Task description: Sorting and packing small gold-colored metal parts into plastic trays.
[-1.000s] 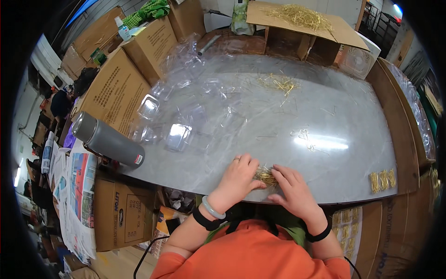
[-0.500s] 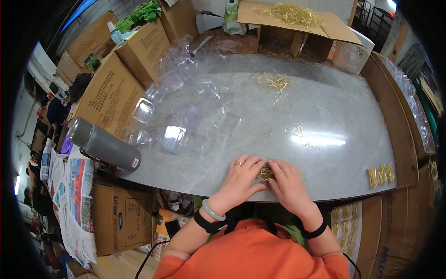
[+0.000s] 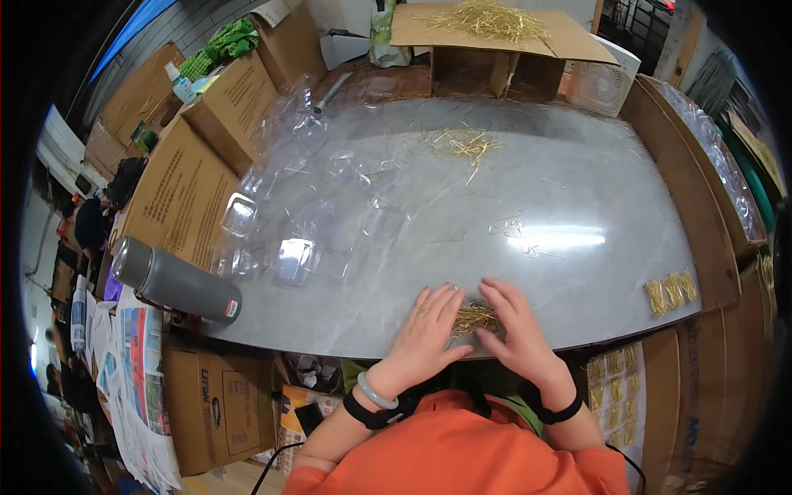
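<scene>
On the grey table's front edge lies a small bundle of thin gold-coloured wire pieces (image 3: 473,318), between my two hands. My left hand (image 3: 422,332) rests along the bundle's left side, fingers stretched out and thumb toward the table edge. On the other side, my right hand (image 3: 520,334) curves loosely by the bundle's right end, fingers and thumb apart. A few bent gold wires (image 3: 516,229) lie farther up the table, with a looser heap of wires (image 3: 469,145) beyond them. Near the right edge sit several neat gold wire bundles (image 3: 671,290) in a row.
Clear plastic boxes (image 3: 297,256) spread over the table's left side, beside a grey bottle (image 3: 177,280) and cardboard cartons (image 3: 173,186). At the back, a cardboard shelf (image 3: 412,33) bears a gold wire pile, next to a white fan (image 3: 601,87). Lower right, a tray holds wire bundles (image 3: 612,392).
My hands have parted slightly around the bundle, so more of its wires show. The right fingers have lifted away and spread. The whole view has shifted a little.
</scene>
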The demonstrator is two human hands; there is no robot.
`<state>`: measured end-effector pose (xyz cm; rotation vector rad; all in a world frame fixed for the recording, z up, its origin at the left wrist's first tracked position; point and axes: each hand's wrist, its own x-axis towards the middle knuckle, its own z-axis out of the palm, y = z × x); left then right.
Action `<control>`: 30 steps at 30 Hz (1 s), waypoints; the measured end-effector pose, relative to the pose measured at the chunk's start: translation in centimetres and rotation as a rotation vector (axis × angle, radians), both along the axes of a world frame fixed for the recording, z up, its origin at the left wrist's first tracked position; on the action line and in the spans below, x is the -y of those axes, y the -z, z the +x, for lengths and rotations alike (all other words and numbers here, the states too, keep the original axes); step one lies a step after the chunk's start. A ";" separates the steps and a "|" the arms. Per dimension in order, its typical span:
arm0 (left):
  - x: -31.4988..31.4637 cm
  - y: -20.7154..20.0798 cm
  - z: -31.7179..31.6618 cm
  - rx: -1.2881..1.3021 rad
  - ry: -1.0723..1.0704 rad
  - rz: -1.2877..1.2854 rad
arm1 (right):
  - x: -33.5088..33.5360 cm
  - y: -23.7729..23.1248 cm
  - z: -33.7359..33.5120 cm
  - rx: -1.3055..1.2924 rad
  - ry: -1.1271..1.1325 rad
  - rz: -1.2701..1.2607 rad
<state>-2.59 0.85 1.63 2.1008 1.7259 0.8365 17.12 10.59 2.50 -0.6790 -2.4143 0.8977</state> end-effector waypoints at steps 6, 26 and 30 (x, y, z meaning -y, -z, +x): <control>-1.1 1.5 1.2 -0.089 -0.014 0.063 | 3.0 1.2 -1.5 -0.197 0.055 -0.202; 0.7 -1.7 -2.7 -0.085 -0.183 -0.078 | -0.8 -0.2 -1.0 0.147 -0.157 0.233; 1.9 -1.6 -2.9 -0.027 -0.284 -0.065 | 0.0 -1.3 -1.1 0.090 -0.152 0.296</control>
